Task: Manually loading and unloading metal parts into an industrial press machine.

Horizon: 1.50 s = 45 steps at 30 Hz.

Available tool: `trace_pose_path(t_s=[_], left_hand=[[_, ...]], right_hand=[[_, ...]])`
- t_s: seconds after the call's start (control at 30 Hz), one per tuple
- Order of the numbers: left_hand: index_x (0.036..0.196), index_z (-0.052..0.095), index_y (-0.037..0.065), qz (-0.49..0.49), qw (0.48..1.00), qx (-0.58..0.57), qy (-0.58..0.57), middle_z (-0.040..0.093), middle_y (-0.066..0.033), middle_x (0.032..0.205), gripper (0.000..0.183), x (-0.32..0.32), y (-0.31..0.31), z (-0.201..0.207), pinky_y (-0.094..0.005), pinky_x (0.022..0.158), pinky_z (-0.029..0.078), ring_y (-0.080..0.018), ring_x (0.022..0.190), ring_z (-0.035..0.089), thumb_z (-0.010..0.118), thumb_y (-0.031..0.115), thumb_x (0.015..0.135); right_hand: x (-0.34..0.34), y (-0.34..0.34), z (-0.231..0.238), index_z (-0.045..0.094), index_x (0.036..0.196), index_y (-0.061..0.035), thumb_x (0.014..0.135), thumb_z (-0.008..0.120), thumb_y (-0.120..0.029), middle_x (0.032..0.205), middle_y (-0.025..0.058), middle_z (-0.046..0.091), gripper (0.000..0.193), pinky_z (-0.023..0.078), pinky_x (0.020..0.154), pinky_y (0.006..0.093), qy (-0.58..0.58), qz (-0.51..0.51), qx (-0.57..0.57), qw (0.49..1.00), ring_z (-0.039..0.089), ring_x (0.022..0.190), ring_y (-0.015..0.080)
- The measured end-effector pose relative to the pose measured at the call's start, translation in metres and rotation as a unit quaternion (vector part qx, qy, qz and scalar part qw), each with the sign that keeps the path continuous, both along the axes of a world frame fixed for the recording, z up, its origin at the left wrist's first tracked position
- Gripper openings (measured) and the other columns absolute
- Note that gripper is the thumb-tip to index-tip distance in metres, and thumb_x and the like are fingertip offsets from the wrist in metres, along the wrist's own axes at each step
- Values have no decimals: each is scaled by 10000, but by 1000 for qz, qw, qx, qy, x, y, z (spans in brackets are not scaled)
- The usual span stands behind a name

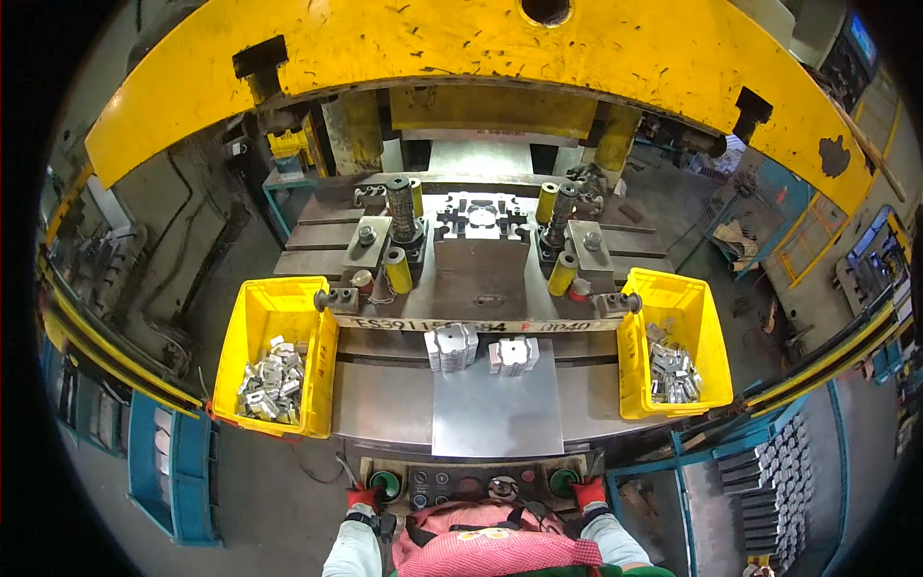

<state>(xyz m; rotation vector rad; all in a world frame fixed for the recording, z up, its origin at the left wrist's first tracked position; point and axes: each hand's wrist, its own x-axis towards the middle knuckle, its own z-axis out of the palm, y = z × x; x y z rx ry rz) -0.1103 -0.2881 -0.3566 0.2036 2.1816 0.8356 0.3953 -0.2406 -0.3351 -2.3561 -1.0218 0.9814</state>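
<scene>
1. Along the bottom of my view, my left grip (363, 497), in red, sits at the outer side of the left green control (386, 485); its fingers are mostly hidden, so I cannot tell how far open it is or whether it has hold of anything.
2. Opposite it, my right grip (588, 493), also in red, sits at the outer side of the right green control (563, 482); how far it is open, and what it may hold, I cannot tell either.
3. Those two round controls mark the ends of the dark control panel (455, 480), keeping my grips well apart, with my pink checked apron (495, 555) between my forearms.
4. Beyond the panel runs the near edge of the steel table (385, 399); a grey metal sheet (495, 413) reaches to that edge.
5. On the sheet's far part stand the left stack (451, 348) of metal parts, at the sheet's left edge, and the right stack (513, 356), a narrow gap between them; bare sheet stretches from both toward me.
6. Flanking the table, the left yellow bin (320, 385) and right yellow bin (710, 346) hold loose metal pieces, their walls bounding the side room.
7. Behind the stacks rises the die (481, 279); the yellow press beam (433, 43) arches across the top.
</scene>
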Motion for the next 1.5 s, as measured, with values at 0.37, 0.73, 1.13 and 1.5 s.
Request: trace_pose_path(t_s=[0.37, 0.73, 1.13, 1.5], left_hand=[[1038, 382, -31, 17, 999, -9, 28, 518, -141, 1008, 803, 0, -3, 3, -313, 747, 433, -220, 890, 509, 816, 224, 412], [1025, 388, -64, -118, 979, -113, 119, 519, -144, 1004, 907, -31, -1, -54, -306, 734, 439, -207, 871, 519, 817, 375, 357], [959, 482, 120, 177, 956, 166, -166, 477, -50, 713, 432, -22, -43, -39, -332, 518, 383, -165, 584, 444, 569, 453, 698], [1151, 443, 106, -71, 895, 410, -158, 453, 42, 750, 339, 69, 134, 304, -202, 483, 403, -46, 578, 442, 491, 231, 840]], right_hand=[[3, 0, -19, 296, 1122, 85, 557, 750, -292, 1115, 204, 490, 817, 382, 861, 318, -17, -10, -28, 999, 470, 1053, 276], [-10, 7, 32, 359, 1071, 31, 533, 741, -358, 1080, 208, 510, 766, 398, 845, 352, -8, -25, -74, 997, 479, 1031, 309], [70, -20, -63, 476, 1014, 57, 736, 614, -307, 976, 170, 553, 479, 422, 686, 343, 35, -129, 147, 980, 525, 805, 228], [-28, 165, 267, 355, 1212, -2, 789, 546, -195, 1004, 96, 530, 502, 416, 740, 255, 140, 52, 437, 887, 519, 859, 156]])
